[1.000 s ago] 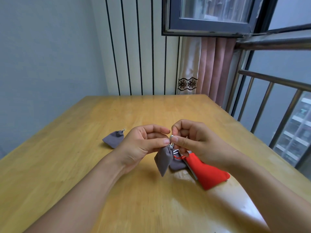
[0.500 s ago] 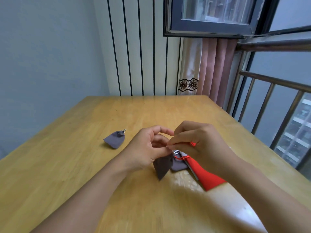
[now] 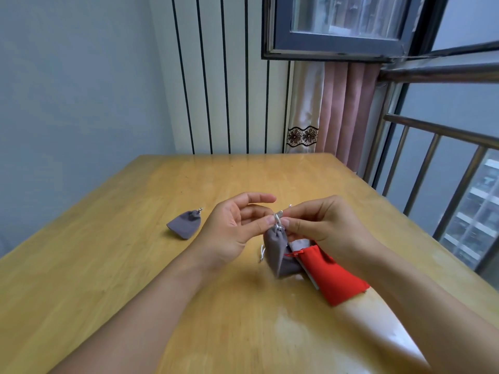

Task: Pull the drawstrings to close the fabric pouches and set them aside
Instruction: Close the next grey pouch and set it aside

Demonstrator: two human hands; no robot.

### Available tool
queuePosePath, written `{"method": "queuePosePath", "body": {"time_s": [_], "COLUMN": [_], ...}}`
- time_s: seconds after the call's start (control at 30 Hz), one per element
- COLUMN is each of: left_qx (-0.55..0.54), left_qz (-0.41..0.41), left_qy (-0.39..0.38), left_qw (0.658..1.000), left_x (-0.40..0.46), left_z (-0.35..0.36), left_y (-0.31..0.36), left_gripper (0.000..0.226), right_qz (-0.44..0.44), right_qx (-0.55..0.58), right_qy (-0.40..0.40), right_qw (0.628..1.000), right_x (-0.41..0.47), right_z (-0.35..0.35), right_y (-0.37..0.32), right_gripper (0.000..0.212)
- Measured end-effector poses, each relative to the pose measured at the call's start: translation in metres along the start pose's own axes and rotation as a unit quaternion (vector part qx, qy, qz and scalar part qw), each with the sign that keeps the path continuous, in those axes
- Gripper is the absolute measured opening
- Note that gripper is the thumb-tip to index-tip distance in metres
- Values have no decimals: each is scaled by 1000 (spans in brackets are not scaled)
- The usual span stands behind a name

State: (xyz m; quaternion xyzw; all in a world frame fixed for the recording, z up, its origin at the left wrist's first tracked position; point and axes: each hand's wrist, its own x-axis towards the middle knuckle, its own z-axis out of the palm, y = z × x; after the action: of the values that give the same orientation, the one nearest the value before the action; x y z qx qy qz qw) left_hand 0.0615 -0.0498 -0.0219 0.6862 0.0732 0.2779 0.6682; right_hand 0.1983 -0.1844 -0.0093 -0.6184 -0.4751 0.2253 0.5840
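Both my hands are up over the light wooden table (image 3: pixel 135 279), working one small grey fabric pouch (image 3: pixel 274 247). Its neck is gathered and it hangs from the silver drawstring (image 3: pixel 278 218) above the tabletop.

Left hand (image 3: pixel 235 228): thumb pressed to the drawstring at the pouch neck, index finger extended above it, the other fingers loosely curled. Counts as a pinch on the cord.
Right hand (image 3: pixel 321 225): thumb and fingertips pinching the same cord from the other side, fingers curled.

Pouch count visible:
- grey: 3. One in hand, one closed grey pouch (image 3: pixel 185 224) lying well apart to the left with its cord ends at the top, and one more grey pouch (image 3: pixel 290 267) flat on the table directly behind and below the held one.
- red: 1. Flat red fabric pouch (image 3: pixel 332 276) with a red cord at its mouth, lying just beside the grey one on the table, partly under my right forearm.

A pale flat edge shows under the red pouch; can't tell what it is.

Background: striped wall panel (image 3: pixel 216 90), pink curtain (image 3: pixel 343 109), metal railing (image 3: pixel 437 168) on the right.
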Motion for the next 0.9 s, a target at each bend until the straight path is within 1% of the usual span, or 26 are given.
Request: {"method": "queuePosePath", "body": {"time_s": [0.1, 0.17, 0.23, 0.4, 0.5, 0.6, 0.67, 0.73, 0.8, 0.9], "left_qx": [32, 60, 75, 114, 131, 125, 119, 123, 126, 119], "left_qz": [13, 24, 30, 38, 33, 30, 28, 29, 34, 42], "left_qy": [12, 18, 27, 61, 91, 120, 131, 133, 125, 111], "left_qw": [999, 998, 996, 991, 987, 984, 984, 983, 983, 986], "left_x": [1, 0, 0, 1, 0, 1, 0, 0, 0, 0], "left_z": [0, 1, 3, 7, 10, 11, 13, 13, 12, 9], "left_y": [0, 0, -1, -10, -14, -15, -16, -17, -17, -16], "left_gripper": [21, 18, 17, 18, 16, 13, 10, 9, 10, 13], "right_qz": [22, 50, 78, 134, 143, 128, 106, 90, 116, 159], "right_qx": [44, 77, 107, 177, 218, 196, 135, 89, 115, 193], "right_qy": [38, 49, 55, 37, 21, 9, 38, 68, 48, -6], "right_qw": [998, 995, 990, 974, 965, 972, 984, 990, 985, 968], "right_x": [-1, -2, -2, -1, -4, -6, -6, -5, -3, -1], "right_z": [6, 9, 9, 15, 18, 20, 21, 20, 19, 14], "right_y": [2, 3, 4, 7, 7, 5, 6, 9, 10, 11], "right_gripper": [15, 22, 22, 16, 12, 13, 17, 7, 3, 9]}}
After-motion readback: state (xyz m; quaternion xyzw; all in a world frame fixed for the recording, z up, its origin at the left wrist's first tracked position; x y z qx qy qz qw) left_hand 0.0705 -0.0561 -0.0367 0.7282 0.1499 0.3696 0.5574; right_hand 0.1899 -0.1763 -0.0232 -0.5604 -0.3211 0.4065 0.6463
